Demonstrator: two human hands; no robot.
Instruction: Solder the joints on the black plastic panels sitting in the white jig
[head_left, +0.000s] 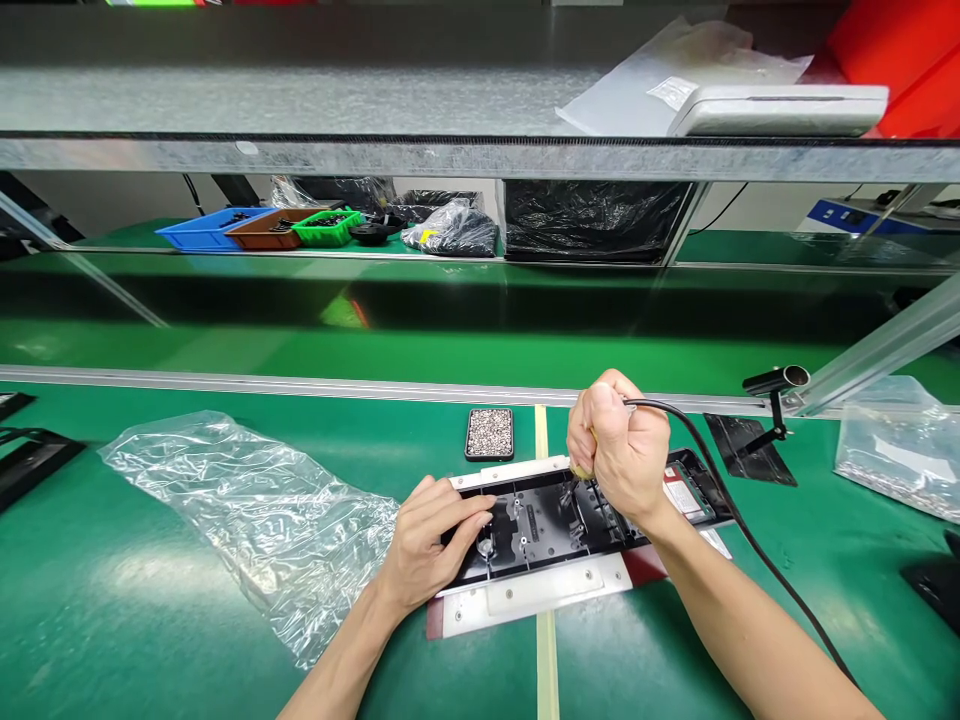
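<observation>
A long black plastic housing [544, 520], with its ribbed inside facing up, lies in a white and dark red fixture [536, 592]. Over the housing's left end is my left hand [431, 535], thumb and forefinger drawn together; whatever may be between the tips is too small to make out. My right hand [622, 440] is wrapped in a fist around a corded hand tool [581, 471] with a yellowish handle, most of it hidden. The tool points down into the housing, and its black cord [712, 465] runs off to the lower right. Behind the fixture sits a small black tray [466, 450] of shiny metal pieces.
Clear plastic bag [262, 510] lies left of the fixture. At right are a tube holder [776, 380] and a bag of small parts [896, 450]. Farther back are blue [206, 235], brown [262, 238] and green [324, 232] bins beneath a metal shelf [375, 157].
</observation>
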